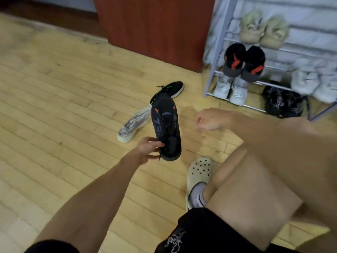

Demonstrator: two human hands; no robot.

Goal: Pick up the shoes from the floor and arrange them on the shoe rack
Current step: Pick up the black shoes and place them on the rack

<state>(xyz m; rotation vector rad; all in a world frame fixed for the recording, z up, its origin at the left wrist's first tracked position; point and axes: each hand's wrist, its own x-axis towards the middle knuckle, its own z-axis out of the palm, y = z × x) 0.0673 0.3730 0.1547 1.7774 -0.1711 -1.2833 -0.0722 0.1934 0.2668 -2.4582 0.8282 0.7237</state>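
My left hand (148,149) grips a black sneaker (166,128) by its heel end, sole facing up, lifted above the wooden floor. My right hand (209,119) hovers to its right, fingers curled in a loose fist with nothing in it. On the floor beyond lie a matching black sneaker (173,88) with green accents and a white and purple sneaker (133,124) on its side. The metal shoe rack (217,52) stands at the upper right and holds several pairs: beige, black with red, white, and dark ones on the lowest level.
A red-brown wooden cabinet (155,28) stands left of the rack. My foot in a cream clog (198,172) and white sock rests on the floor below my right hand. My bent knee fills the lower right.
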